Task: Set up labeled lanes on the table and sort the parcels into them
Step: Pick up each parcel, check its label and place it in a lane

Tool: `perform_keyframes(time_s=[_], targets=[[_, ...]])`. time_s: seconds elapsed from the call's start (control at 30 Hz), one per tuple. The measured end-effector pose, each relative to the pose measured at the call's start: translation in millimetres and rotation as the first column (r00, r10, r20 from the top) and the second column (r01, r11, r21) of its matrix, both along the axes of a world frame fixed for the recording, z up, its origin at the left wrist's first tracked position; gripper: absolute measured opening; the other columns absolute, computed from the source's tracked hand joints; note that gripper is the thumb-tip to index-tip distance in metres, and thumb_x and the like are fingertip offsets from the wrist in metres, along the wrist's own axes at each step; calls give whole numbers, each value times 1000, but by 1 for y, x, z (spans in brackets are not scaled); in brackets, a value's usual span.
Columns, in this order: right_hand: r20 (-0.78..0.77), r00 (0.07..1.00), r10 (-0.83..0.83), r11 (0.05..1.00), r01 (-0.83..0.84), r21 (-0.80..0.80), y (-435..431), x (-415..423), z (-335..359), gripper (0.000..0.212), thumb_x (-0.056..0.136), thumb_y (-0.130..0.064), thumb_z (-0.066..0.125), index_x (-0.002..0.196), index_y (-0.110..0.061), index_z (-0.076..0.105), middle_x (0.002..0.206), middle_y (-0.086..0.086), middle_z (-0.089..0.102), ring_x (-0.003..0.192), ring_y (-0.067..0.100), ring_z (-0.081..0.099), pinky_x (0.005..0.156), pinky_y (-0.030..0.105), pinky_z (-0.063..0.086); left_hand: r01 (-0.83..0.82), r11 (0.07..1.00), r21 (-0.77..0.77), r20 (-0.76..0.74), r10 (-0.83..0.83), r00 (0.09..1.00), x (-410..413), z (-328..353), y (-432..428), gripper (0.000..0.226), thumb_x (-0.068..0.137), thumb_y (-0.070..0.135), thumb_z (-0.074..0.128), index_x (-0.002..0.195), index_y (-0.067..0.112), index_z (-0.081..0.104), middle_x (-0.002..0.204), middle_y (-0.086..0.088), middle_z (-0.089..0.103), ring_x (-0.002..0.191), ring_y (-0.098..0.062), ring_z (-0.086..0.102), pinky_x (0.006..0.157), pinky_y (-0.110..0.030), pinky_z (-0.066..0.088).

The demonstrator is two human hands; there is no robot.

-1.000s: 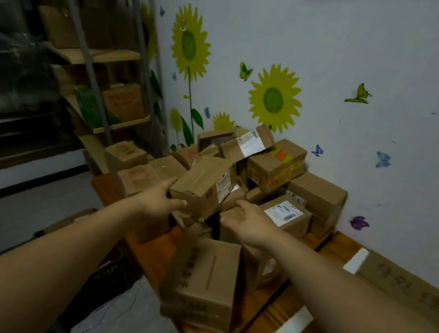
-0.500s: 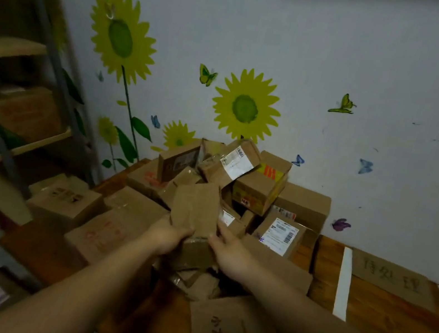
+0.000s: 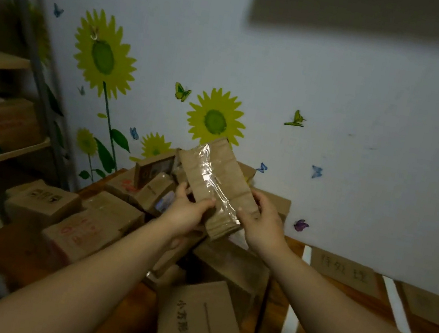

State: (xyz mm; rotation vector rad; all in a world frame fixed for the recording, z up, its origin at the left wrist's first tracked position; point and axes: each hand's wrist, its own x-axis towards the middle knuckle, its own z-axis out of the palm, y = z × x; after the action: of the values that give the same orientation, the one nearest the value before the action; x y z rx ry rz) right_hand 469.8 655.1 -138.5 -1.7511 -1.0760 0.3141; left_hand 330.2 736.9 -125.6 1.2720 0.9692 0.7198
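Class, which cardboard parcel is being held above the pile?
The flat parcel with shiny clear tape, gripped between left hand and right hand; the others lie piled.

Dim indoor light, soft motion blur, dark vignetted edges, wide-angle bending, glare on parcel tape (image 3: pixel 211 178)

Under the grip on the parcel (image 3: pixel 210 176) and to its left, boxes (image 3: pixel 103 222) crowd close, and more stack behind it against the wall (image 3: pixel 365 133). Right of the grip I have open air over the table (image 3: pixel 335 301), which carries only flat tape (image 3: pixel 294 311) and a card (image 3: pixel 343 272) by the wall. Far left, the rack (image 3: pixel 38 70) closes that side.
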Motion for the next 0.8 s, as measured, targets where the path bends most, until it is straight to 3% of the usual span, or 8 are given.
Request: perform_keyframes(time_s=[0.1,0.2,0.27,0.33,0.47,0.63,0.7,0.8], targets=[[16,996,-84,994,82,78,-51,27,7,37,89,-15,63,125,-20,56,120,-2,58,110,16,55,91,26,43,46,999,-23,55,-45,997,31,12,-43,61,89,27,63,134,32,22,122,-5,55,102,-28,61,69,-42,57],[96,990,-108,989,97,109,-104,50,13,36,91,-12,59,125,-23,55,117,-8,54,108,9,50,90,22,39,-111,991,79,124,101,987,57,24,-69,82,63,50,77,126,49,24,134,-4,47,113,-32,56,86,-62,50],[213,972,-98,992,77,105,-136,63,13,40,90,-10,59,128,-24,54,119,-8,52,111,9,46,96,23,38,-156,962,226,55,147,988,70,24,-73,95,50,68,71,133,51,26,145,-1,39,122,-28,50,94,-56,47],[272,956,-105,992,82,92,-163,74,9,42,89,-7,60,128,-21,55,130,-2,47,120,14,43,105,27,36,-57,964,259,-64,76,995,80,33,-96,91,58,75,60,137,36,36,141,0,45,122,-25,50,99,-51,44],[157,968,-196,980,189,63,-207,87,16,34,89,-9,63,121,-18,57,146,1,22,134,14,28,108,18,24,60,965,256,-190,-11,982,92,36,-136,63,85,64,47,129,19,49,122,-2,54,111,-25,53,98,-47,45],[61,962,-264,960,256,117,-242,94,37,15,94,-29,57,108,-25,55,151,-4,23,130,10,32,104,24,33,193,970,150,-54,-187,981,103,35,-162,30,95,42,44,112,20,54,102,1,62,94,-16,57,83,-36,48],[-6,943,-334,930,331,161,-251,97,41,35,93,-25,58,126,-25,46,152,-4,24,134,15,35,108,36,39,245,959,139,59,-255,965,108,34,-167,14,96,15,46,108,15,53,99,-4,62,88,-14,59,75,-28,47],[-132,941,-311,922,332,197,-267,95,46,70,91,-14,62,146,-32,24,142,-8,40,126,9,43,104,32,42,298,933,204,135,-328,935,113,28,-169,41,85,-9,49,113,21,47,118,-5,59,108,-19,58,83,-29,49]])
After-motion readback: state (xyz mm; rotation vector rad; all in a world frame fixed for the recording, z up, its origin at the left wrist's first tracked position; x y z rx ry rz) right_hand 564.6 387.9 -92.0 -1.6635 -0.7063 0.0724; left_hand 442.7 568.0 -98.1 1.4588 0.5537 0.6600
